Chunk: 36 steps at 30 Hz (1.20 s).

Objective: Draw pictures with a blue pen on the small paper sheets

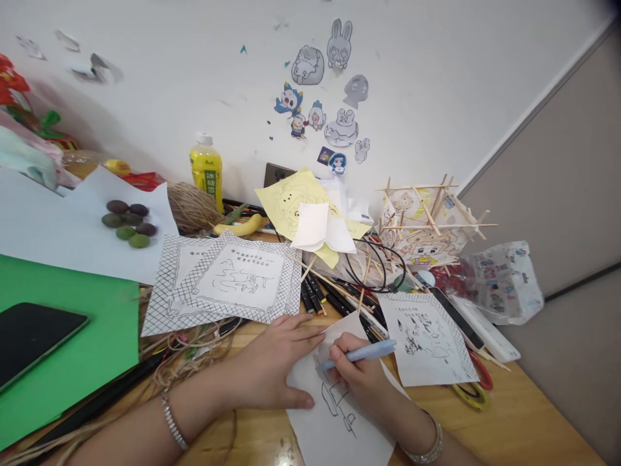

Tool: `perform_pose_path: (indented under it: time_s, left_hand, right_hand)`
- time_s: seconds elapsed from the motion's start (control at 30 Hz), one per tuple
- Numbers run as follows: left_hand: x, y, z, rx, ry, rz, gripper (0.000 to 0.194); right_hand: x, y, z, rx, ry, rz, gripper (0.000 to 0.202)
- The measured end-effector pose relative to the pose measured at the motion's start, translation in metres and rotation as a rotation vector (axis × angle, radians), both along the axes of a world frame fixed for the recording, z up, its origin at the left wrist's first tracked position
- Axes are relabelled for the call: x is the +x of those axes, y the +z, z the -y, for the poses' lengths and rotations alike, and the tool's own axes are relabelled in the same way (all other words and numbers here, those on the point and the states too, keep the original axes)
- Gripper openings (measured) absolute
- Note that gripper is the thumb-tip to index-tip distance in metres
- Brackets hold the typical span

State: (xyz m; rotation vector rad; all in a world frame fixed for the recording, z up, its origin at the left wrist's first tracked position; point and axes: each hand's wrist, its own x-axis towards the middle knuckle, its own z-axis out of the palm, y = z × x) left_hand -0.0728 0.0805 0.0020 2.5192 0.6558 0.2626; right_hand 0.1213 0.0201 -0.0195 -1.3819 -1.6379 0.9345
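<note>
A white sheet of paper with a few black line drawings lies on the wooden table in front of me. My right hand grips a light blue pen, its tip down near the drawn lines on that sheet. Flat along the sheet's left edge rests my left hand, fingers spread and holding nothing. Two bordered drawings lie beyond my left hand. To the right of the pen is another sheet with ink drawings.
Markers lie heaped behind the sheet. Further back stand a yellow bottle and a stick-framed paper lantern. At left are green paper, a black tablet-like device and tangled twine. Scissors and a phone lie at right.
</note>
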Motion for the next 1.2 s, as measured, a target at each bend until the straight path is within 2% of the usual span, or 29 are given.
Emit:
perform_pose_path:
  time_s: [0.33, 0.6, 0.93, 1.2]
  left_hand:
    - [-0.0008, 0.0029, 0.0018, 0.003, 0.000, -0.018, 0.083]
    - [-0.0004, 0.0035, 0.0015, 0.022, 0.003, -0.059, 0.084]
    - [0.0000, 0.0053, 0.0005, -0.001, 0.000, -0.001, 0.083]
    - [-0.0004, 0.0002, 0.0004, 0.003, 0.004, 0.035, 0.083]
  right_hand:
    - [-0.0021, 0.0018, -0.0010, -0.004, 0.031, 0.009, 0.033]
    - [0.0004, -0.0025, -0.0008, -0.022, 0.010, -0.015, 0.037]
    - [-0.0001, -0.0038, 0.0001, -0.046, 0.004, -0.061, 0.036]
    - [-0.0009, -0.0008, 0.0009, -0.067, -0.010, -0.044, 0.033]
